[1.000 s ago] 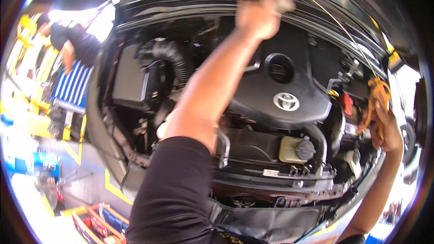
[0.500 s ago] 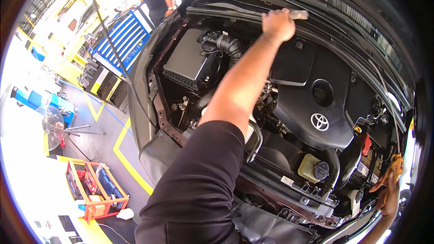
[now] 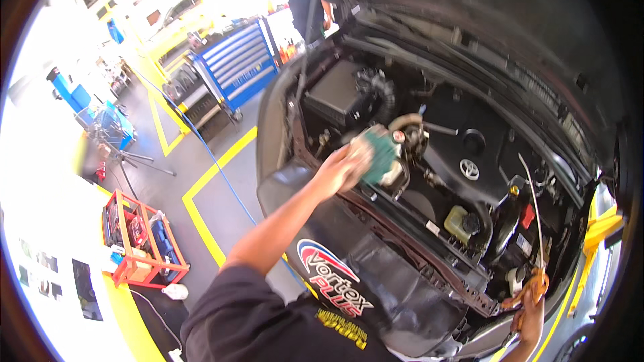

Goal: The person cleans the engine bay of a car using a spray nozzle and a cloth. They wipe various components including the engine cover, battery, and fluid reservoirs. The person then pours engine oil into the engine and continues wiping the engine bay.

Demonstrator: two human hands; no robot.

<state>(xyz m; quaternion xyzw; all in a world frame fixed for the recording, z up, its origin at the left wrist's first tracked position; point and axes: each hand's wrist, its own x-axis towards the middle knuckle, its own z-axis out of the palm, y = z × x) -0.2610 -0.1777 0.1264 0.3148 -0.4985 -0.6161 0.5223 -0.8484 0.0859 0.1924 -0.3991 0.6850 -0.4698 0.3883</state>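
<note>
My left hand (image 3: 345, 169), blurred by motion, is closed on a green cloth (image 3: 377, 155) above the front left part of the engine bay. Beneath the cloth, hoses and a pale-capped part are partly hidden. At the lower right, my right hand (image 3: 530, 305) grips an orange gun-shaped tool (image 3: 541, 280). From it a long thin metal wand (image 3: 533, 211) points up over the engine bay's right side. The black engine cover (image 3: 446, 161) lies between the hands. A yellowish reservoir (image 3: 459, 223) with a black cap stands nearer the front.
The raised hood (image 3: 523, 20) hangs over the far side, its prop rod (image 3: 310, 27) at the left. A black cover (image 3: 416, 315) drapes the car's front. Leftward are a blue tool cabinet (image 3: 241, 60), a red cart (image 3: 144, 245), a fan (image 3: 107, 124) and a standing person (image 3: 302, 0).
My left hand has come back from the windshield edge toward the front left, with the cloth now showing green. My right hand and the orange tool appear lower and further left; the view has shifted.
</note>
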